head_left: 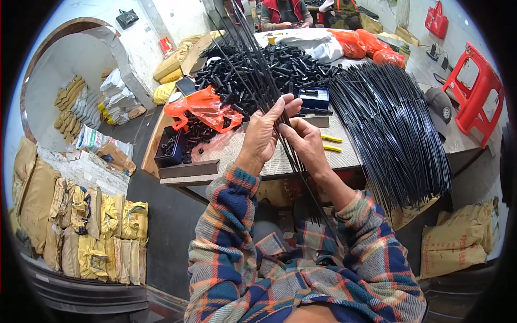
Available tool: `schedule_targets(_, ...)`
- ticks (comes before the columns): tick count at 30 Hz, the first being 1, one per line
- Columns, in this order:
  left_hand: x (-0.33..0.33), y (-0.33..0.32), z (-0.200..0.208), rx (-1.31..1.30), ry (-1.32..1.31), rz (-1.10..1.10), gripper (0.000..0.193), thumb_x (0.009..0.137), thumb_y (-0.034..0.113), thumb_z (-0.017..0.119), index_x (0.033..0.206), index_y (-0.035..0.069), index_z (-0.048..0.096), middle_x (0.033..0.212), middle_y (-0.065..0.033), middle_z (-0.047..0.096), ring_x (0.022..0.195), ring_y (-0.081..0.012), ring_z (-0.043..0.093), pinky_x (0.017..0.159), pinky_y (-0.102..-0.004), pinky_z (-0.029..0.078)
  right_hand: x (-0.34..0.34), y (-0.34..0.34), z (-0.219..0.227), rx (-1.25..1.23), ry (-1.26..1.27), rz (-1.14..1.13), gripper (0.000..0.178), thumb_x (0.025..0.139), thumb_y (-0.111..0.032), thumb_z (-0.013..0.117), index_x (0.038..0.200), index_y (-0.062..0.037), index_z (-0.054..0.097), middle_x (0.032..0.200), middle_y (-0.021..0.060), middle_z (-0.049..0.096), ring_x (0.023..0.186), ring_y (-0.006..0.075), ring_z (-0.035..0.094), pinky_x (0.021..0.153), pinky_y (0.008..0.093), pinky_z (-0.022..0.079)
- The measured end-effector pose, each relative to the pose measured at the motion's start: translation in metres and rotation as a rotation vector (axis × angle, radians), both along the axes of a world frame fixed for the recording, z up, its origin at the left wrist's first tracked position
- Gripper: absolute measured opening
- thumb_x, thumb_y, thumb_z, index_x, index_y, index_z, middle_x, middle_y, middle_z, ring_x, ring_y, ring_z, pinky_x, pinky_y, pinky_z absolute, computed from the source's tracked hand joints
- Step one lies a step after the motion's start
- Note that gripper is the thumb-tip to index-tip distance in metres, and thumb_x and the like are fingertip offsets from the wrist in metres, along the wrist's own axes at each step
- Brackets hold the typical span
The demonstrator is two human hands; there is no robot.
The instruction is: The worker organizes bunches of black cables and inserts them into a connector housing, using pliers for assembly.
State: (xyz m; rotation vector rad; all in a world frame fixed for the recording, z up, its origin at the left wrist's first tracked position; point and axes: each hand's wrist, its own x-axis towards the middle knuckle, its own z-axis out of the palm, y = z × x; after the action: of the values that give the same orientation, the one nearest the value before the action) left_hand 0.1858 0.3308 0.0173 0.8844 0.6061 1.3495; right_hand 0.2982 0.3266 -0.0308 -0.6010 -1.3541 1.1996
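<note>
Both my hands are raised over the table's front edge, closed around a bundle of thin black rods [259, 59]. It slants from the upper left down toward my lap. My left hand [260, 132] grips it with thumb and fingers near the middle. Just to the right, my right hand [306, 144] pinches the rods slightly lower; its fingertips are partly hidden. Behind the bundle spreads a heap of short black tubular parts [296, 67]. Yellow-handled pliers [330, 143] lie beside my right hand. A large stack of similar black rods [390, 134] overhangs the table's front edge at right.
An orange-red plastic bag [204, 107] and a dark box of small parts [169, 149] stand at left. A small blue box [313, 99] sits behind my hands. A red stool [476, 89] is at right. Sacks [110, 226] line the left floor. A person [285, 13] sits across.
</note>
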Motion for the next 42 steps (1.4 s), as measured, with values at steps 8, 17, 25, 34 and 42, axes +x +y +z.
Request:
schedule_targets(8, 0.001, 0.002, -0.006, 0.059, 0.004, 0.072, 0.022, 0.088, 0.008, 0.053, 0.106, -0.004, 0.055, 0.101, -0.0201, 0.062, 0.091, -0.0237, 0.062, 0.08, -0.0311, 0.052, 0.004, 0.006, 0.0, 0.022, -0.034, -0.078, 0.012, 0.083, -0.011, 0.062, 0.084, 0.0009, 0.06, 0.07, 0.0001, 0.058, 0.061, 0.0041, 0.051, 0.053, 0.0216, 0.041)
schedule_targets(17, 0.009, 0.011, -0.012, 0.08, -0.015, 0.051, 0.026, 0.091, 0.013, 0.05, 0.108, -0.007, 0.053, 0.104, -0.0206, 0.061, 0.091, -0.0243, 0.062, 0.081, -0.0342, 0.053, 0.012, 0.013, 0.011, 0.327, -0.276, -0.449, 0.012, 0.084, -0.007, 0.059, 0.075, 0.0014, 0.058, 0.059, 0.0005, 0.054, 0.053, 0.0038, 0.046, 0.046, 0.0215, 0.037)
schedule_targets(25, 0.011, 0.017, -0.02, 0.111, 0.038, 0.083, 0.027, 0.094, 0.02, 0.045, 0.105, -0.003, 0.054, 0.094, -0.0159, 0.064, 0.082, -0.0212, 0.064, 0.072, -0.0337, 0.054, 0.028, 0.015, 0.04, 0.218, -0.083, -0.33, 0.013, 0.086, -0.009, 0.055, 0.076, -0.0004, 0.058, 0.064, -0.0002, 0.056, 0.056, 0.0049, 0.051, 0.049, 0.0197, 0.042)
schedule_targets(34, -0.002, 0.023, -0.016, -0.002, -0.224, 0.021, 0.022, 0.09, 0.022, 0.054, 0.1, 0.002, 0.056, 0.067, -0.0006, 0.054, 0.052, -0.0074, 0.045, 0.049, -0.0221, 0.04, 0.106, 0.007, 0.128, 0.352, 0.216, -0.572, 0.017, 0.089, -0.017, 0.051, 0.083, -0.0046, 0.06, 0.054, -0.0017, 0.046, 0.037, 0.002, 0.034, 0.029, 0.0165, 0.021)
schedule_targets(42, 0.009, 0.012, -0.014, 0.058, -0.083, 0.088, 0.029, 0.091, 0.022, 0.052, 0.111, 0.0, 0.055, 0.079, -0.0042, 0.062, 0.063, -0.008, 0.053, 0.054, -0.021, 0.042, 0.042, 0.029, 0.033, 0.094, -0.113, -0.179, 0.013, 0.085, -0.016, 0.06, 0.079, -0.0047, 0.061, 0.061, -0.0061, 0.05, 0.048, -0.001, 0.038, 0.042, 0.0156, 0.026)
